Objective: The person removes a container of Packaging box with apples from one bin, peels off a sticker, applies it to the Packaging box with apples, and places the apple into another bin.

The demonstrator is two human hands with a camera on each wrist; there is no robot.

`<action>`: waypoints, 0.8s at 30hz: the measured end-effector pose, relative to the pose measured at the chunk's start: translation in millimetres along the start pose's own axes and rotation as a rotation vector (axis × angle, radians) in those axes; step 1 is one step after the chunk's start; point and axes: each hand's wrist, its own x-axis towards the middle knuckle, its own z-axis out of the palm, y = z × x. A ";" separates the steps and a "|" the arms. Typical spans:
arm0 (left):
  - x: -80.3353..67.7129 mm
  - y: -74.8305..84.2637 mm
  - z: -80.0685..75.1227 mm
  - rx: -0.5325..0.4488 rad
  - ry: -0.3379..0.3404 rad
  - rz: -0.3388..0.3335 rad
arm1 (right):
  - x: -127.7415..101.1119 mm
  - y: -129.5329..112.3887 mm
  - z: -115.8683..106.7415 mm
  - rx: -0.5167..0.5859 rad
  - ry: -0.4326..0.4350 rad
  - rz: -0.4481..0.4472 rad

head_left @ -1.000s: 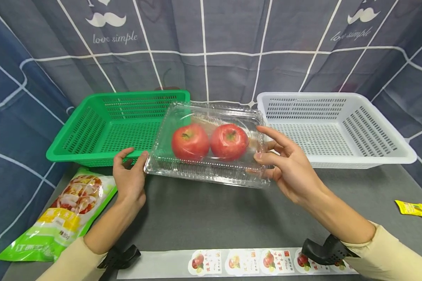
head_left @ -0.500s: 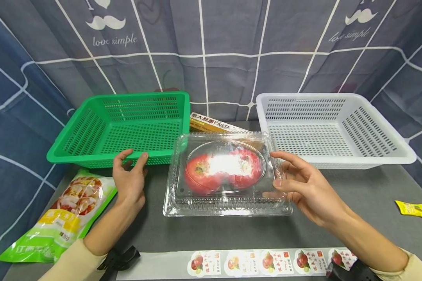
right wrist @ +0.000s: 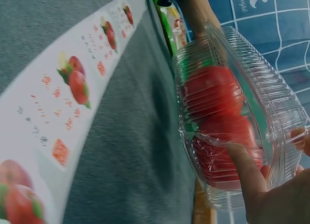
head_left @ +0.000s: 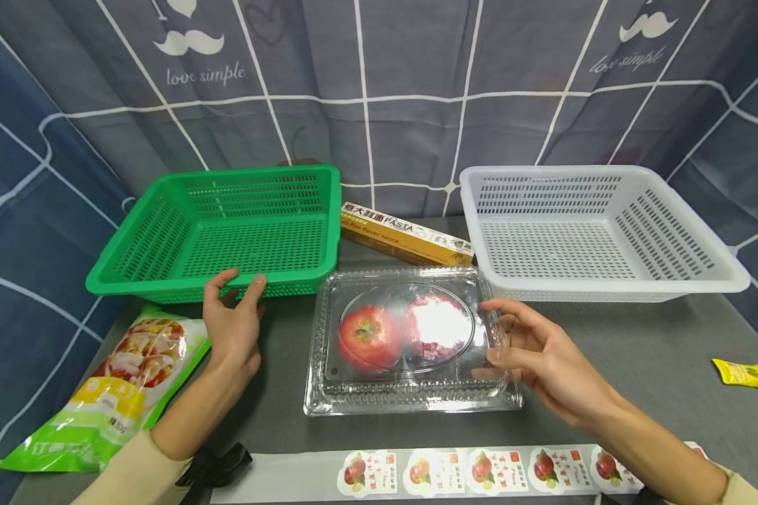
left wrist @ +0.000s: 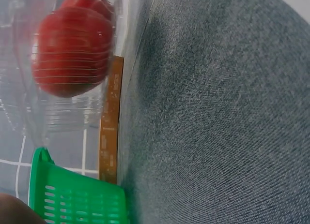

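Observation:
A clear plastic clamshell box (head_left: pixel 413 394) with a lid over it holds two red apples, a left apple (head_left: pixel 369 344) and a right apple (head_left: pixel 434 330) under a bright glare. My right hand (head_left: pixel 549 354) grips the box at its right end; in the right wrist view the thumb (right wrist: pixel 247 173) lies along its side. That view also shows the box's shadow on the table below. My left hand (head_left: pixel 234 319), fingers loosely bent and holding nothing, is left of the box and overlaps the front rim of the green basket (head_left: pixel 158 286).
A pasta box (head_left: pixel 410 238) lies between the green basket and a white basket (head_left: pixel 613 286). At left is a green food bag (head_left: pixel 116 386). A strip of apple stickers (head_left: pixel 297 477) runs along the front. A small yellow packet (head_left: pixel 742 374) lies far right.
The box has come nearer and lower, from tilted to flatter, moving away from my left hand. The pasta box behind has come into view. My left hand has stayed in place.

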 end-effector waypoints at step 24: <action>1.8 -0.4 -3.3 0.029 -0.026 -0.010 | 14.0 15.5 -17.6 -0.285 0.097 0.176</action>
